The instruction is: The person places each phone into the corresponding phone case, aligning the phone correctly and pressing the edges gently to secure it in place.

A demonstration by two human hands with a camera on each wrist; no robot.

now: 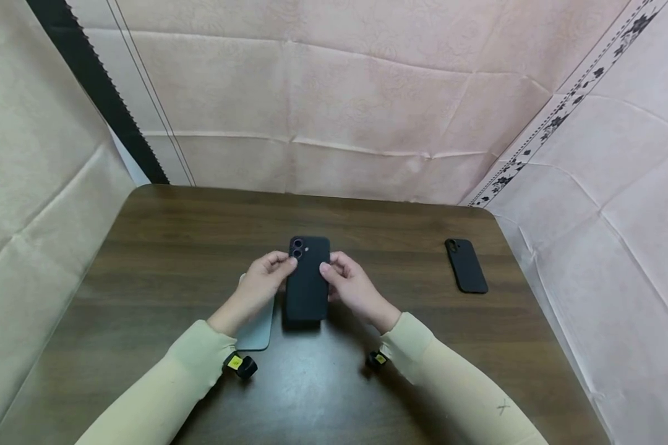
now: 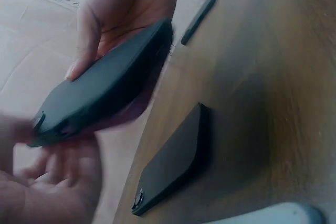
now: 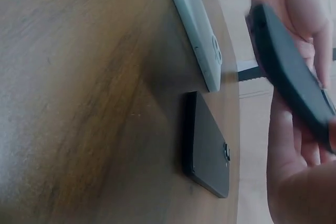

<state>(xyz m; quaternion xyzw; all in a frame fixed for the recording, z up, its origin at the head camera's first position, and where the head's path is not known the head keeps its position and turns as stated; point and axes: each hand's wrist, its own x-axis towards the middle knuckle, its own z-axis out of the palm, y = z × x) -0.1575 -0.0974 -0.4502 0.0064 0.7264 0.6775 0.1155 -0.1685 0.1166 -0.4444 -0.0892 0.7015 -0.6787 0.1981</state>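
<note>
A dark blue-black phone with two camera rings at its upper left is held raised above the table, back facing up. My left hand grips its left edge, thumb on the back near the cameras. The right hand holds the opposite edge, its thumb also on the back. In the left wrist view the phone's underside looks pinkish; I cannot tell whether a case is on it. Below lies a black phone on the table, mostly hidden from the head view. A pale blue phone lies partly under my left forearm.
Another black phone or case lies toward the right end of the brown wooden table. Pale cloth hangs behind and on both sides. Each wrist carries a small black camera.
</note>
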